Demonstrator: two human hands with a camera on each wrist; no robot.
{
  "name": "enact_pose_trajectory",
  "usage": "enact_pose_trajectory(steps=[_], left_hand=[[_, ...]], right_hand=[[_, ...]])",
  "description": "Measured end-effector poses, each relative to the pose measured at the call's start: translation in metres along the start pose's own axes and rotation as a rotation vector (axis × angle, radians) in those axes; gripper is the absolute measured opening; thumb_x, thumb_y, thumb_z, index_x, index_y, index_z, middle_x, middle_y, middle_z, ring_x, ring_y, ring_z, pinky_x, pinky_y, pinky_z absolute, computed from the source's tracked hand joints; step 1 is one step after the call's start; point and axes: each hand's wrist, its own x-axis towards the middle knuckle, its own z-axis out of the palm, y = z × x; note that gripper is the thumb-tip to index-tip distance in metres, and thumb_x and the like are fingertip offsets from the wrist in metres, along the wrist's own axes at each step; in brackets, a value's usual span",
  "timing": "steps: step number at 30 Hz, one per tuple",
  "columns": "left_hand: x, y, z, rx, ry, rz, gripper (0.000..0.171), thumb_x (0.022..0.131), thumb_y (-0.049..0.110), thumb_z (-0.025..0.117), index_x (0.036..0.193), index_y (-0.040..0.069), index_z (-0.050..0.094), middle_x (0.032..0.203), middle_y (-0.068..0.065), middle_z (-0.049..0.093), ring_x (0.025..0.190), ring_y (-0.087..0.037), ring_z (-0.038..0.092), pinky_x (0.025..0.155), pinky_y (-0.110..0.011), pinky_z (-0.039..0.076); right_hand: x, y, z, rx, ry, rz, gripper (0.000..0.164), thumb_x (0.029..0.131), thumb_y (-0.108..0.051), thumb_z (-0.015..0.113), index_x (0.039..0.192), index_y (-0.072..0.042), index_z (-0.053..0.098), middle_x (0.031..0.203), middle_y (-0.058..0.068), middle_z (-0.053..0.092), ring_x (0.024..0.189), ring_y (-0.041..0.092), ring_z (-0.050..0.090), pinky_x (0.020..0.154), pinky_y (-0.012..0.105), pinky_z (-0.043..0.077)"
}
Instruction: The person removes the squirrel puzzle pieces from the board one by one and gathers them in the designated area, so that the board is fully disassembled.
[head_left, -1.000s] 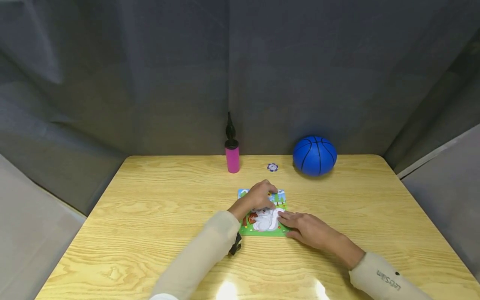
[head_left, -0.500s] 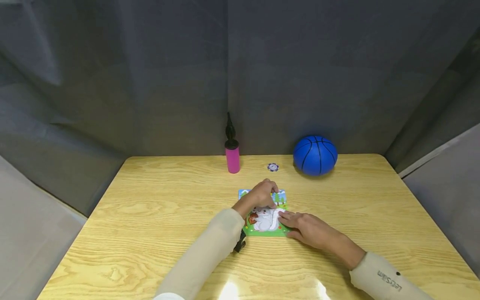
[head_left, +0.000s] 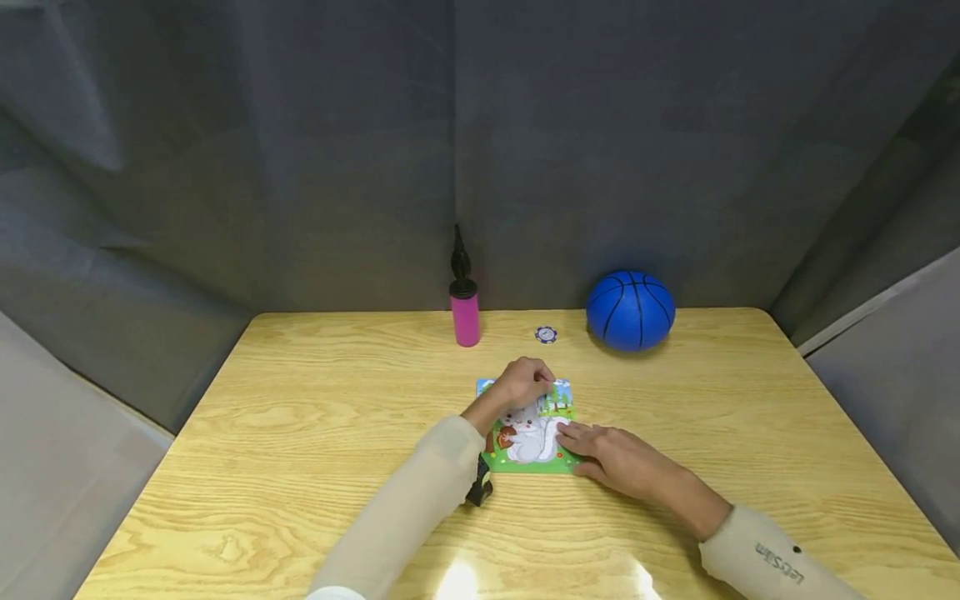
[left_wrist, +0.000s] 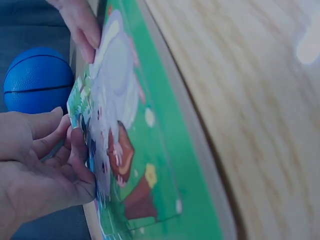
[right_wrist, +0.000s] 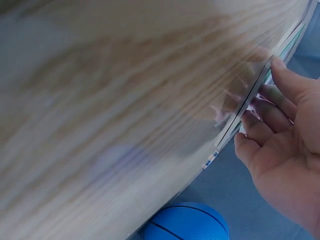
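Note:
A flat picture puzzle (head_left: 532, 442) of a white squirrel holding an acorn lies on the table, framed by a green border at the front. My left hand (head_left: 519, 385) reaches across its upper part and pinches a puzzle piece (head_left: 557, 401) with trees between thumb and fingers. In the left wrist view the piece (left_wrist: 78, 101) tilts up from the board at its upper right. My right hand (head_left: 618, 458) rests its extended fingers on the puzzle's right side, near the squirrel's tail. The left hand and forearm hide the puzzle's upper left area.
Behind the puzzle stands a pink hand pump (head_left: 466, 321) with a black nozzle. A poker chip (head_left: 546, 334) lies to its right, and a blue basketball (head_left: 630, 311) sits farther right. Dark curtains (head_left: 360, 167) rise at the table's back edge (head_left: 360, 312).
The left fingers have drawn back slightly, and the tree piece now shows raised and slightly shifted in their pinch. The right hand has stayed in place.

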Motion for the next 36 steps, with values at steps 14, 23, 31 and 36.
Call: enact_pose_trajectory(steps=[14,23,31,36], left_hand=[[0.000,0.004,0.003,-0.193,0.172,-0.111,0.008,0.088,0.014,0.065,0.084,0.010,0.071,0.079,0.000,0.065,0.068,-0.009,0.052,0.059,-0.019,0.042],[-0.005,0.003,-0.002,-0.247,0.129,-0.045,0.009,0.091,0.012,0.062,0.089,0.008,0.069,0.086,-0.003,0.064,0.075,-0.010,0.055,0.064,-0.020,0.045],[-0.013,-0.005,-0.034,-0.188,0.007,0.049,0.014,0.096,0.010,0.054,0.095,0.004,0.066,0.090,-0.006,0.063,0.076,-0.011,0.051,0.065,-0.022,0.043],[-0.020,-0.029,-0.056,-0.140,-0.067,0.098,0.014,0.096,0.006,0.051,0.095,0.003,0.064,0.085,-0.004,0.059,0.075,-0.012,0.050,0.065,-0.022,0.043]], right_hand=[[-0.003,0.003,-0.001,0.003,-0.007,-0.009,0.048,0.089,-0.021,0.064,0.132,-0.002,0.054,0.140,0.016,0.050,0.127,0.034,0.050,0.099,0.050,0.043],[-0.005,0.004,-0.003,0.013,-0.012,-0.003,0.047,0.089,-0.020,0.064,0.131,-0.002,0.055,0.139,0.017,0.050,0.126,0.036,0.050,0.098,0.051,0.043],[-0.003,0.007,-0.002,0.014,0.004,-0.018,0.047,0.089,-0.019,0.064,0.132,-0.001,0.054,0.139,0.018,0.051,0.126,0.036,0.050,0.097,0.051,0.044],[-0.002,0.007,0.000,0.020,-0.006,-0.018,0.048,0.089,-0.020,0.064,0.132,0.000,0.054,0.139,0.019,0.050,0.126,0.037,0.050,0.097,0.052,0.044]])
